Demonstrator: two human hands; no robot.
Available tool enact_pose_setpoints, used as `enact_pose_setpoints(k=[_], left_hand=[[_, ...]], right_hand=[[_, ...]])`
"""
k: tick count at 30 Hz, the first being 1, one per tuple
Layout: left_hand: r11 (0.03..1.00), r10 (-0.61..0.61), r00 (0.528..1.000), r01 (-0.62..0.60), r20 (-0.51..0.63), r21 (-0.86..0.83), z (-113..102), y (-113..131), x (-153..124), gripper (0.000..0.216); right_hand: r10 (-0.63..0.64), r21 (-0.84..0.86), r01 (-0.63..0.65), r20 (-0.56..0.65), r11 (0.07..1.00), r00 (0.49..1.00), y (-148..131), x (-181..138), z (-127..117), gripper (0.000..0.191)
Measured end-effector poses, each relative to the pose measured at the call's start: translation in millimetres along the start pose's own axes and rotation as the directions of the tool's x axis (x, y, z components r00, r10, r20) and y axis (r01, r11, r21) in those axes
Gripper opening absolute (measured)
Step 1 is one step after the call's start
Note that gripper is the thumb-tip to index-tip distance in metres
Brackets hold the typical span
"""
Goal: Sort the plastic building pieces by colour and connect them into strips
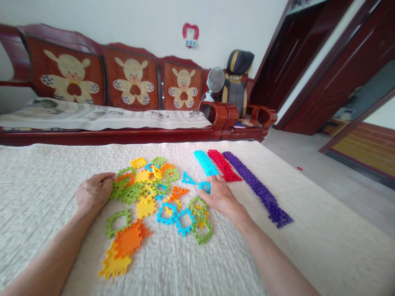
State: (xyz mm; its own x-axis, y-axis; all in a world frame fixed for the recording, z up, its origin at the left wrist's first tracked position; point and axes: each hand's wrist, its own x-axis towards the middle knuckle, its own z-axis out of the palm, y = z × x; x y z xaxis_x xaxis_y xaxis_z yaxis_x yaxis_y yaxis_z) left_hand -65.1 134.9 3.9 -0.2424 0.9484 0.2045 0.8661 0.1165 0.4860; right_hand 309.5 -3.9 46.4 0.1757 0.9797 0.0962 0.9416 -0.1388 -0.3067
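Observation:
My right hand [220, 195] pinches a small light-blue interlocking piece [204, 188] between thumb and fingers. A blue triangular piece [188, 178] lies just left of it. At the left edge of the pile, my left hand [95, 191] rests beside green lattice pieces [119, 190] with its index finger stretched out; its other fingers are partly hidden. Yellow pieces [146, 208], an orange triangle [178, 192] and blue square frames [167, 213] lie between my hands. Nearer to me are an orange square [127, 240], a yellow piece [114, 262] and a green frame [119, 223].
Three rows lie on the right of the white textured cover [308, 250]: light-blue pieces [205, 162], red pieces [224, 165] and a long purple strip [256, 186]. Beyond stand a wooden sofa [185, 134], a small fan [215, 79] and a chair [261, 116].

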Motion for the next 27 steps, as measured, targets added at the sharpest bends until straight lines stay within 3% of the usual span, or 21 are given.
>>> enact_pose_setpoints(k=[5,10,12,14,17,22,27], left_hand=[[1.000,0.002,1.000,-0.002,0.017,0.006,-3,2,0,0.042],[1.000,-0.015,1.000,0.014,0.019,0.014,-6,6,-2,0.042],[1.000,-0.026,0.999,0.026,0.031,0.014,-7,7,-3,0.042],[0.999,-0.037,0.999,0.037,0.039,0.013,-9,8,-3,0.042],[0.999,-0.046,0.998,0.046,0.049,0.015,-10,10,-4,0.043],[0.999,-0.051,0.998,0.051,0.037,0.009,-10,10,-2,0.042],[0.998,-0.057,0.998,0.057,0.037,-0.002,-9,9,0,0.041]], right_hand=[[0.086,-0.072,-0.088,-0.039,0.993,0.996,-12,-1,10,0.043],[0.060,-0.026,-0.060,0.021,0.998,0.998,6,10,-3,0.033],[0.023,0.022,-0.022,-0.034,1.000,0.999,18,15,-10,0.027],[0.007,0.014,-0.005,-0.167,1.000,0.986,30,20,-13,0.022],[-0.007,-0.041,-0.005,-0.292,0.999,0.956,42,25,-6,0.028],[0.020,-0.058,-0.039,-0.299,0.998,0.954,49,28,12,0.043],[0.020,-0.097,-0.049,-0.280,0.994,0.960,47,29,12,0.047]])
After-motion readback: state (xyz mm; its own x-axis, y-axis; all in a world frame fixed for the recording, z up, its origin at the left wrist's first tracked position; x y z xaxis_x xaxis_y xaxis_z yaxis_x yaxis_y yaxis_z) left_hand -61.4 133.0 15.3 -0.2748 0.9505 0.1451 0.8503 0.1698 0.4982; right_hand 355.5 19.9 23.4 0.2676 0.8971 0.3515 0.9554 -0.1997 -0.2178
